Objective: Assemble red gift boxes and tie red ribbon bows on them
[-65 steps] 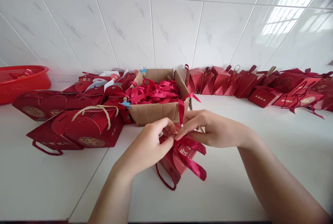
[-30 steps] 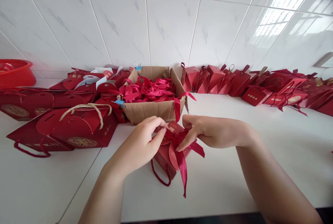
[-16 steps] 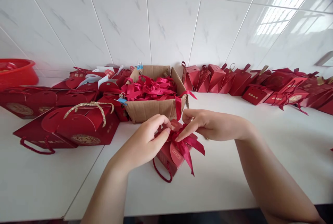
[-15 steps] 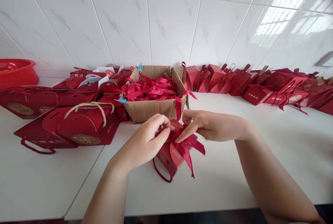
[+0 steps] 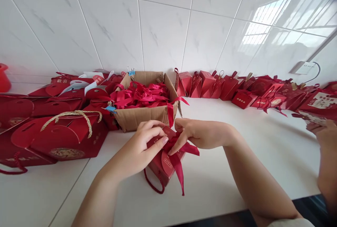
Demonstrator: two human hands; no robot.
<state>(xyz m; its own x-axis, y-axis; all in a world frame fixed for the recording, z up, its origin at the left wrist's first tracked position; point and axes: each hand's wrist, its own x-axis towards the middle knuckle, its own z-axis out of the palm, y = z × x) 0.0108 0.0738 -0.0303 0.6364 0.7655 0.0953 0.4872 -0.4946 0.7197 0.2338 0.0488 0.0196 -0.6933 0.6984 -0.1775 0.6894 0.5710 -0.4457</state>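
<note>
A small red gift box with a dark red cord handle stands on the white table between my hands. A crimson ribbon bow lies across its top, tails hanging toward me and to the right. My left hand rests on the box's left side, thumb and fingers bent together at the ribbon's left part; what they pinch is too small to make out. From the right, my right hand presses its thumb or a finger on the bow, other fingers curled and partly hidden behind the ribbon.
Just behind, a cardboard box holds many crimson ribbons. Larger red gift boxes crowd the left. Several small red boxes line the tiled wall. At the far right, another person's hand holds a red box with a pale pattern.
The view has turned to the right, bringing the other person's hand into sight. My left fingers have spread somewhat over the box's left side; my right hand stays on the bow.
</note>
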